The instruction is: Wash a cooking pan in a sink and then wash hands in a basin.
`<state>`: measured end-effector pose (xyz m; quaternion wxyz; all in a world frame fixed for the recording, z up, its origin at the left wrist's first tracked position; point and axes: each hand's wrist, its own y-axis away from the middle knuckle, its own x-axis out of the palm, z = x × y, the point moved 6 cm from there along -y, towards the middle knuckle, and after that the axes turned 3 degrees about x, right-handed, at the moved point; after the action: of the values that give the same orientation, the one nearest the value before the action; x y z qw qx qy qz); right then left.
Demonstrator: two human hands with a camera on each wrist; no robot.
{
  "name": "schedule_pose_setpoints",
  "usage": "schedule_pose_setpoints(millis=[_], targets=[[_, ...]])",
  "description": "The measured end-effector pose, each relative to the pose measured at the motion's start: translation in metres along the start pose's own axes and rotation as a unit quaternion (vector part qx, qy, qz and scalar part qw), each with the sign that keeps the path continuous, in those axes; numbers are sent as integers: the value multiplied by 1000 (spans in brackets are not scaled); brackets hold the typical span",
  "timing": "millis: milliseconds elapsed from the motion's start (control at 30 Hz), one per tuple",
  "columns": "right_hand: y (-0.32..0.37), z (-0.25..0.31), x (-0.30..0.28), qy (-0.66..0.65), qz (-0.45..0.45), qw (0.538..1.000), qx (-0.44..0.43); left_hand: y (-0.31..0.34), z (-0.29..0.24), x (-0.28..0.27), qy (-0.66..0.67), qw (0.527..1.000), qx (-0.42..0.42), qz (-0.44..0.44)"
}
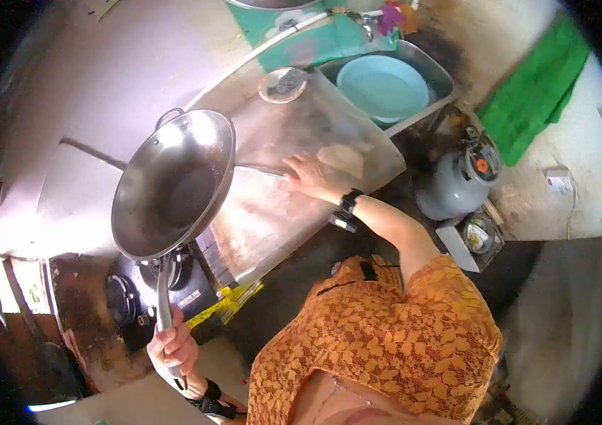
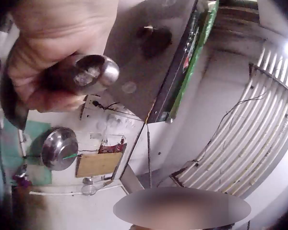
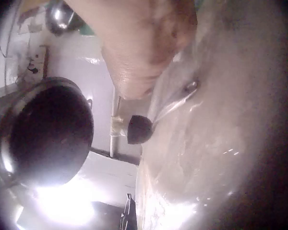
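My left hand [image 1: 173, 348] grips the handle [image 1: 164, 301] of a steel wok with a dark inside [image 1: 177, 180], which is raised and tilted over the counter and stove. In the left wrist view my curled fingers wrap the handle, its hollow metal end [image 2: 103, 74] sticking out. My right hand [image 1: 315, 177] reaches low over the counter with fingers extended, fingertips right at the end of a metal-handled cooking utensil [image 1: 262, 171]. In the right wrist view that utensil shows a dark rounded head [image 3: 140, 129], and its handle [image 3: 175, 103] lies along the plastic-covered counter.
A black gas stove [image 1: 188, 283] sits beneath the wok. Further back on the counter [image 1: 258, 227] is a small strainer-like bowl [image 1: 283, 85]. A light blue basin [image 1: 382, 86] stands in the sink [image 1: 443, 78]; a grey gas cylinder [image 1: 450, 184] is on the right.
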<state>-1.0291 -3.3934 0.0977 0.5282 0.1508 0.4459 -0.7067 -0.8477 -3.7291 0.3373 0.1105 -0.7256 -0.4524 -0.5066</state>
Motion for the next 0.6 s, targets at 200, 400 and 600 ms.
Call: schedule_pose_setpoints(millis=[200,400,600], targets=[[68,-58,-99,57,-97,991,66,-27,-5,-9,37,996,-84,21],[104,-126,-168,85,-104,968,212,-56,-1,7,20,989,-145,13],[76,-215,-225,84,-136,970,182,-100,21,38,-7,990,-136,-36]])
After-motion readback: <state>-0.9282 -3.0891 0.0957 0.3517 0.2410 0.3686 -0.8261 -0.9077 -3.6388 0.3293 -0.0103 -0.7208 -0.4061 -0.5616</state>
